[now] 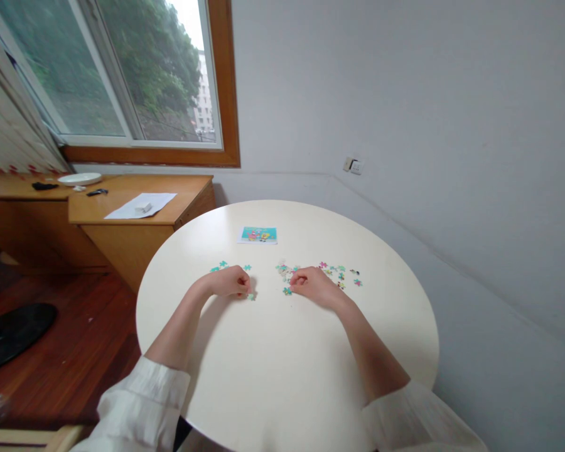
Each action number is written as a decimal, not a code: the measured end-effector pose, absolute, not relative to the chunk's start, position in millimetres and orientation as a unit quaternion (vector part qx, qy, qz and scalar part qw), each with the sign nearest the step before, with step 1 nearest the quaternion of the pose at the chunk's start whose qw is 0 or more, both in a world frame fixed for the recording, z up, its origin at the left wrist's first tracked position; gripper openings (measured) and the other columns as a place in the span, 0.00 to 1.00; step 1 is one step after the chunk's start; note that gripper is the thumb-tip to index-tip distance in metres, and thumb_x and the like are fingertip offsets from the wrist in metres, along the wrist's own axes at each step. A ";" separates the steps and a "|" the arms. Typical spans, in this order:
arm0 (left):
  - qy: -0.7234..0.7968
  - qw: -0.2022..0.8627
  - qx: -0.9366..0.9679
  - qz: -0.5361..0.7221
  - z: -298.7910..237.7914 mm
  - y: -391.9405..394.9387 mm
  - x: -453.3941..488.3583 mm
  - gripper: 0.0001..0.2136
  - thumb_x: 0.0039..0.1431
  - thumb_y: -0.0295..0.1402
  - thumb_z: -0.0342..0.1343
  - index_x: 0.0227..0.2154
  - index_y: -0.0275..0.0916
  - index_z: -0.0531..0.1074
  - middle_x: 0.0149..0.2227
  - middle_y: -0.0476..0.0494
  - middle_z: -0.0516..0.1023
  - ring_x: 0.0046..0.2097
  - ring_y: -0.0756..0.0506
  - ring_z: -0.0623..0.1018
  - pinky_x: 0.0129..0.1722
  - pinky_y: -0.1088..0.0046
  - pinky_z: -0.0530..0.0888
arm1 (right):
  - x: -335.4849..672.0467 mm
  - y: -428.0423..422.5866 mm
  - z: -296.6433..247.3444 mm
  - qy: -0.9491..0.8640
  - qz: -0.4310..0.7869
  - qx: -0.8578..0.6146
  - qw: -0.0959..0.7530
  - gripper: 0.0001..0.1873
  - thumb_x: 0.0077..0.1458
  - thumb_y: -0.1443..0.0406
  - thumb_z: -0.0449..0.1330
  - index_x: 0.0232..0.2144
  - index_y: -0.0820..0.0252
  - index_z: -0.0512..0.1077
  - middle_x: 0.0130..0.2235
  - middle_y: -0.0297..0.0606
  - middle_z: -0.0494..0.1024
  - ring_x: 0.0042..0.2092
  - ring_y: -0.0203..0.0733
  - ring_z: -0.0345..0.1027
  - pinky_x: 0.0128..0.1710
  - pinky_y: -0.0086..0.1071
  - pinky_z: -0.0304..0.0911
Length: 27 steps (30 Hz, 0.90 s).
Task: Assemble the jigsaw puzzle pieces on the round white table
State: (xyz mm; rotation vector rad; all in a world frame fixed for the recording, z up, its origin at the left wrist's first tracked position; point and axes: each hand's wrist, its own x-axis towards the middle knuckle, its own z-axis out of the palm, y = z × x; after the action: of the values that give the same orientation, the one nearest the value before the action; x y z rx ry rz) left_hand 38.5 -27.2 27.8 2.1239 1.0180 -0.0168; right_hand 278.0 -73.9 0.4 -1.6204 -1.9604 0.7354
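Over the white round table (282, 364), my left hand (230, 282) has its fingers curled together, with a pale green puzzle piece (252, 297) at its fingertips. My right hand (313, 285) is pinched on a teal puzzle piece (287, 291) near the table's middle. Several mixed pieces, pink, green and yellow, lie around and beyond my right hand, such as a pink and teal piece (358, 283). Past my left hand lie a few teal pieces (223, 264). Farther back rests a small teal picture card (258, 235) with cartoon figures.
Left of the table stands a wooden desk (193, 194) bearing a paper sheet (157, 202) with a small white block (144, 207), and a white plate (80, 179). A black round base (23, 336) sits on the floor. The wall (405, 94) borders the table's right side.
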 end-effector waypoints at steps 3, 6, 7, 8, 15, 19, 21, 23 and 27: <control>0.391 0.382 0.837 -0.002 22.5 -24.4 38.4 0.08 0.42 0.33 0.49 0.20 0.35 0.69 0.18 0.51 0.66 0.22 0.53 0.64 0.23 0.78 0.60 | 273.6 -73.8 -1.4 -0.727 0.244 -0.599 0.232 0.07 0.40 0.67 0.60 0.26 0.63 0.74 0.22 0.31 0.70 0.25 0.32 0.61 0.26 0.25 0.53; 0.379 0.384 0.842 -0.002 16.0 -21.1 38.4 0.10 0.43 0.37 0.51 0.20 0.34 0.70 0.18 0.51 0.66 0.22 0.53 0.62 0.22 0.77 0.58 | 271.0 -73.5 -2.4 -0.733 0.225 -0.603 0.221 0.08 0.39 0.68 0.61 0.28 0.62 0.75 0.26 0.33 0.72 0.27 0.33 0.62 0.28 0.25 0.54; 0.378 0.384 0.842 -0.003 14.9 -20.4 38.2 0.10 0.43 0.38 0.52 0.20 0.34 0.70 0.18 0.51 0.65 0.22 0.53 0.62 0.22 0.77 0.58 | 270.7 -73.4 -2.6 -0.734 0.222 -0.603 0.219 0.08 0.39 0.68 0.61 0.28 0.62 0.75 0.26 0.34 0.72 0.28 0.33 0.63 0.28 0.25 0.54; 0.378 0.383 0.843 -0.005 14.5 -20.1 38.0 0.11 0.43 0.39 0.52 0.20 0.34 0.70 0.18 0.51 0.65 0.22 0.53 0.62 0.21 0.77 0.58 | 270.7 -73.3 -2.8 -0.735 0.220 -0.604 0.216 0.08 0.40 0.68 0.61 0.28 0.62 0.76 0.27 0.34 0.72 0.28 0.33 0.63 0.29 0.25 0.54; 0.386 0.366 0.845 -0.046 24.2 -23.1 33.2 0.17 0.42 0.46 0.54 0.19 0.34 0.71 0.18 0.50 0.66 0.22 0.52 0.61 0.22 0.77 0.58 | 271.1 -74.8 0.3 -0.733 0.221 -0.607 0.212 0.07 0.40 0.68 0.61 0.27 0.62 0.75 0.28 0.35 0.72 0.30 0.33 0.63 0.29 0.25 0.55; 0.397 0.356 0.842 -0.076 26.2 -23.9 29.4 0.17 0.42 0.46 0.54 0.20 0.35 0.72 0.18 0.49 0.68 0.23 0.52 0.63 0.23 0.77 0.58 | 270.1 -77.0 4.0 -0.728 0.232 -0.606 0.220 0.03 0.40 0.69 0.60 0.23 0.62 0.73 0.27 0.34 0.72 0.30 0.33 0.62 0.29 0.25 0.55; 0.408 0.345 0.841 -0.081 26.9 -25.1 28.6 0.15 0.42 0.45 0.54 0.20 0.35 0.72 0.19 0.49 0.70 0.23 0.52 0.64 0.23 0.77 0.59 | 270.6 -76.9 4.4 -0.723 0.262 -0.597 0.230 0.02 0.40 0.68 0.60 0.22 0.62 0.71 0.24 0.32 0.71 0.28 0.32 0.62 0.28 0.25 0.55; 0.421 0.333 0.840 -0.082 28.3 -27.4 29.1 0.13 0.43 0.42 0.54 0.21 0.35 0.72 0.21 0.48 0.72 0.24 0.51 0.66 0.24 0.77 0.60 | 272.3 -76.1 4.4 -0.710 0.311 -0.582 0.246 0.03 0.41 0.67 0.59 0.21 0.62 0.70 0.22 0.31 0.69 0.26 0.31 0.61 0.26 0.24 0.54; 0.453 0.277 0.843 -0.087 32.4 -34.6 33.1 0.09 0.44 0.38 0.53 0.20 0.37 0.72 0.22 0.48 0.74 0.25 0.51 0.68 0.26 0.77 0.61 | 280.4 -74.5 7.2 -0.650 0.427 -0.550 0.305 0.06 0.41 0.65 0.59 0.21 0.63 0.67 0.19 0.30 0.68 0.23 0.30 0.61 0.23 0.24 0.55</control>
State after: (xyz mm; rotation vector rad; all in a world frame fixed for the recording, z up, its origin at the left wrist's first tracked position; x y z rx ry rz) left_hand 33.1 -34.6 32.4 2.2635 1.2170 -0.2343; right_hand 280.4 -74.5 7.2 -1.4558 -1.7203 1.1320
